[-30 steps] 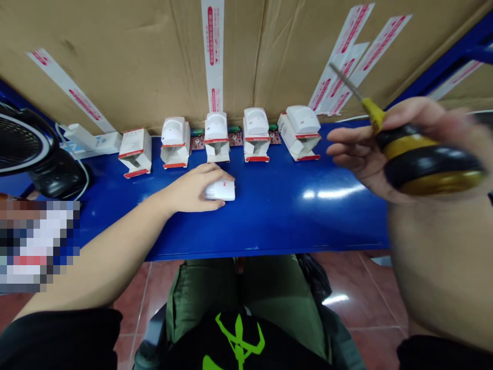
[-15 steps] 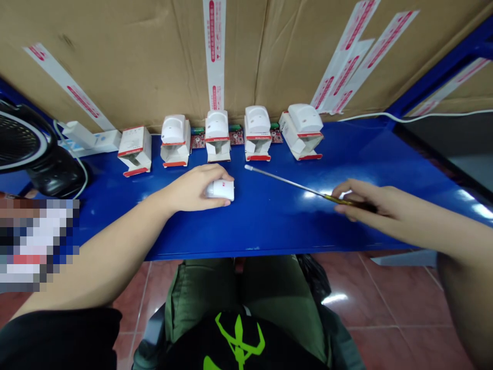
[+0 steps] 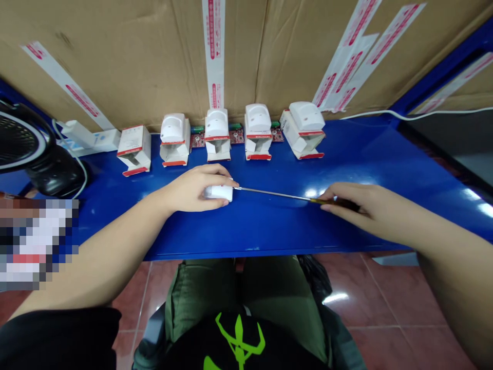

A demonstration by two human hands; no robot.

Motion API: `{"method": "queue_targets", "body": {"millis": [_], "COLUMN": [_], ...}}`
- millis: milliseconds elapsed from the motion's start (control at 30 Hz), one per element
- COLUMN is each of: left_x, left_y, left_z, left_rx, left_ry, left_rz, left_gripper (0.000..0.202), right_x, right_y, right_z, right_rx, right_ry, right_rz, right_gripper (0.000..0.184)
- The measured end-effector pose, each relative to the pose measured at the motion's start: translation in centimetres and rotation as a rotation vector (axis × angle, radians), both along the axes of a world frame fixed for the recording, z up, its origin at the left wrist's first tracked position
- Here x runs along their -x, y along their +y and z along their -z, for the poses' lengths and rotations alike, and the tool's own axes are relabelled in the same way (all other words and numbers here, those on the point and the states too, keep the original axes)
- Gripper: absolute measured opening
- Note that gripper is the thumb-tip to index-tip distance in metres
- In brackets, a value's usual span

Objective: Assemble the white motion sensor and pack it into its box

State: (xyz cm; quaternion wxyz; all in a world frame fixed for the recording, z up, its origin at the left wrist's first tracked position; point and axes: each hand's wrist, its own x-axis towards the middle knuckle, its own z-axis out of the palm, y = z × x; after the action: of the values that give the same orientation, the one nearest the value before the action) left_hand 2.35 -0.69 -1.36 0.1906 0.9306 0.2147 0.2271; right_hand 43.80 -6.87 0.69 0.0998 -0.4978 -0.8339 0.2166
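My left hand [image 3: 198, 187] is closed round a small white detector housing [image 3: 221, 192] and steadies it on the blue table. In my right hand [image 3: 348, 203] is a long screwdriver [image 3: 275, 193], gripped by its dark yellowish handle, which the fingers partly hide. The shaft lies nearly level and points left. Its tip is at the right end of the housing, close by my left thumb. Whether the tip sits in a screw or slot is too small to tell.
Along the back, similar white detectors [image 3: 216, 122] rest on small open boxes [image 3: 258, 146], with red circuit boards [image 3: 198, 140] between them. Another box [image 3: 134, 146] has no detector on top. A black fan [image 3: 46, 164] and a power strip [image 3: 108, 140] are at left on the blue table [image 3: 385, 169].
My right hand has moved left and the screwdriver's tip has come down to the housing's right end. The thumb of my left hand has shifted onto the top edge of the housing.
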Motion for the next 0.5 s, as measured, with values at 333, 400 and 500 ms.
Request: {"method": "queue_targets", "body": {"millis": [333,400,500], "left_x": [-0.05,-0.01,0.05], "left_y": [0.06,0.06,0.08], "left_z": [-0.03,0.01,0.1], "left_rx": [0.034,0.021,-0.011], "left_ry": [0.016,0.015,0.01], "left_rz": [-0.014,-0.007,0.013], "left_gripper": [0.035,0.035,0.036], "right_x": [0.09,0.09,-0.12], "right_y": [0.17,0.12,0.18], "right_z": [-0.05,-0.05,0.07], "right_rx": [0.011,0.008,-0.007], "right_ry": [-0.005,-0.006,-0.007], "right_rz": [-0.001,-0.003,-0.026], "right_gripper": [0.026,0.024,0.025]}}
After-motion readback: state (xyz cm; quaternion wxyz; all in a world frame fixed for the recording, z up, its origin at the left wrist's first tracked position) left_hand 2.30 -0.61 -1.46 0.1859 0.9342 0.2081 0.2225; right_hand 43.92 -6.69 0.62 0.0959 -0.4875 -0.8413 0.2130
